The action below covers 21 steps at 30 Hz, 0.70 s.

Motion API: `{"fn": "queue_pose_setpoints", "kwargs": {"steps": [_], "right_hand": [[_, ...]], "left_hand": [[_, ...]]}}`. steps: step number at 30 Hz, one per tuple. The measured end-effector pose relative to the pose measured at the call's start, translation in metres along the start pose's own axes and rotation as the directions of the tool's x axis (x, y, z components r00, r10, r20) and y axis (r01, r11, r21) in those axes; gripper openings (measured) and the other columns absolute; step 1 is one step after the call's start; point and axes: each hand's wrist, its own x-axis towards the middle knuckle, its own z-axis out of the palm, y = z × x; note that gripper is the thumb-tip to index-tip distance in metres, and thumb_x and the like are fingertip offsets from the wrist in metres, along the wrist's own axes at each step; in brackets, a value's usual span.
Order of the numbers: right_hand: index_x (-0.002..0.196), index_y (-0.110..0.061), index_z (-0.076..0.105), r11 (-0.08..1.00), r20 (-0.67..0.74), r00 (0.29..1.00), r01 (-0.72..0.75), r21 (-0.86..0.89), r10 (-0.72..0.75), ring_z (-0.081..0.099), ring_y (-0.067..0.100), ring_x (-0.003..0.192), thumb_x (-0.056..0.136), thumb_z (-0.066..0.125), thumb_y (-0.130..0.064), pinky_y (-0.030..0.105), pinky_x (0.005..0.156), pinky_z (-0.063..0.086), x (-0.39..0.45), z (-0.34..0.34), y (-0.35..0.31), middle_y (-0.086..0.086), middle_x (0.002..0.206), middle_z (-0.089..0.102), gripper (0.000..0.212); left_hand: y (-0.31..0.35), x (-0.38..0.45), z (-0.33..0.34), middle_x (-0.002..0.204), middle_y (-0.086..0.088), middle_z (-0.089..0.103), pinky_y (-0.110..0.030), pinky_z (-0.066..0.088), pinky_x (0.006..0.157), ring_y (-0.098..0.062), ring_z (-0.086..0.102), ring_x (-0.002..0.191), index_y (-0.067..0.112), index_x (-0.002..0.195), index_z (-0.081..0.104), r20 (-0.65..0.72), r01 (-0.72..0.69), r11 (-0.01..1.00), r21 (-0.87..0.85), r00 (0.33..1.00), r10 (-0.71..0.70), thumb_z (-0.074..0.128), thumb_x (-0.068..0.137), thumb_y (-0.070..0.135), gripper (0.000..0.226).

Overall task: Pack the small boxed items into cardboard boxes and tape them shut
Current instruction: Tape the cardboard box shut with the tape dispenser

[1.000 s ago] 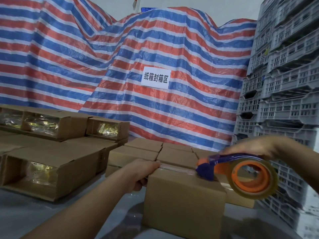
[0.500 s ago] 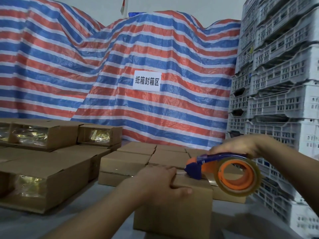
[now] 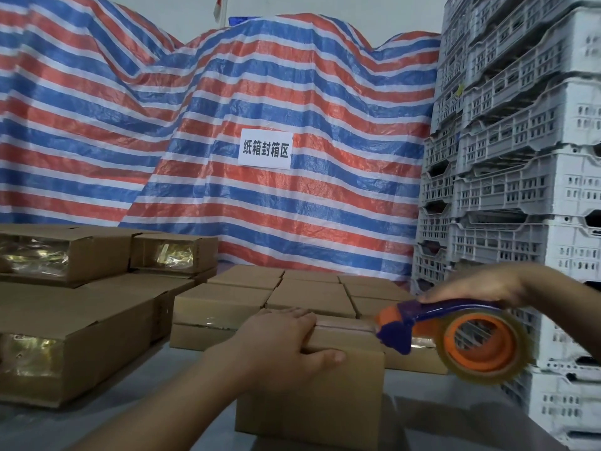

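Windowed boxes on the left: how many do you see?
3 windowed boxes: one atop the stack at far left, a smaller one beside it, one at lower left. More may be hidden in the stack.

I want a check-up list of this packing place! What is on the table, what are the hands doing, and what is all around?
Surface: grey table, partly bare.
Job's things: cardboard box in front, tape along its top seam; tape dispenser at its right top edge; closed boxes behind.
Clutter: windowed cartons stacked at left.
Grippers: left hand holds the box's top edge; right hand grips the dispenser.
Cables: nothing seen.
Surroundings: striped tarp with a white sign; grey crates stacked at right.
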Motion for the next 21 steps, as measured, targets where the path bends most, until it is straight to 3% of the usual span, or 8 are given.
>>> {"fn": "queue_pose_setpoints", "kwargs": {"steps": [3,6,9,12,15,21], "right_hand": [[0.099,-0.015,0.07,1.0,-0.029,0.999,0.017,0.025,-0.016,0.062,0.011,0.061,0.085,0.067,-0.056,0.021,0.059,0.051,0.004,0.009,0.0,-0.001,0.076,0.068,0.044],[0.084,-0.022,0.075,0.998,-0.024,0.999,0.033,0.051,-0.032,0.063,0.01,0.058,0.085,0.066,-0.055,0.019,0.056,0.051,0.001,0.011,0.001,-0.003,0.073,0.069,0.034],[0.095,-0.018,0.067,0.996,-0.043,0.998,0.043,0.084,-0.04,0.066,0.009,0.059,0.087,0.067,-0.052,0.02,0.056,0.052,0.003,0.013,0.005,-0.003,0.073,0.072,0.035],[0.097,-0.017,0.068,0.994,-0.044,0.998,0.044,0.102,-0.04,0.065,0.009,0.059,0.087,0.066,-0.052,0.02,0.056,0.052,0.006,0.016,0.008,-0.003,0.074,0.071,0.037],[0.097,-0.016,0.068,0.988,-0.04,0.997,0.07,0.135,-0.065,0.065,0.01,0.06,0.091,0.063,-0.051,0.021,0.057,0.053,0.004,0.016,0.014,-0.002,0.074,0.071,0.035],[0.111,-0.012,0.07,0.968,-0.035,0.993,0.118,0.22,-0.113,0.067,0.021,0.077,0.095,0.059,-0.048,0.032,0.073,0.057,-0.01,0.004,0.04,0.013,0.093,0.072,0.041]], "left_hand": [[-0.002,0.003,-0.003,0.13,0.009,0.055,-0.022,0.04,0.083,-0.008,0.053,0.111,0.033,0.14,0.039,0.033,0.019,0.996,-0.084,0.999,-0.017,0.04,0.082,0.081,0.075],[0.007,0.01,-0.014,0.149,0.004,0.042,-0.036,0.04,0.101,-0.016,0.046,0.128,0.033,0.152,0.015,0.073,0.041,0.995,-0.089,0.997,-0.035,0.047,0.079,0.081,0.094],[0.032,0.02,-0.018,0.155,0.003,0.034,-0.042,0.024,0.113,-0.02,0.033,0.14,0.03,0.15,0.025,0.001,-0.081,0.995,0.058,0.997,0.082,0.04,0.081,0.082,0.088],[0.051,0.025,-0.005,0.137,0.008,0.051,-0.034,0.039,0.098,-0.017,0.048,0.125,0.037,0.139,0.036,0.069,-0.106,0.991,-0.078,0.991,0.111,0.043,0.084,0.075,0.067],[0.051,0.025,0.009,0.152,0.007,0.038,-0.034,0.031,0.106,-0.015,0.039,0.135,0.036,0.15,0.023,0.008,-0.144,0.99,-0.005,0.99,0.144,0.041,0.088,0.073,0.074],[0.047,0.026,0.012,0.155,0.005,0.034,-0.036,0.033,0.108,-0.016,0.039,0.135,0.031,0.151,0.025,-0.031,-0.15,0.989,0.016,0.988,0.15,0.039,0.087,0.075,0.08]]}}
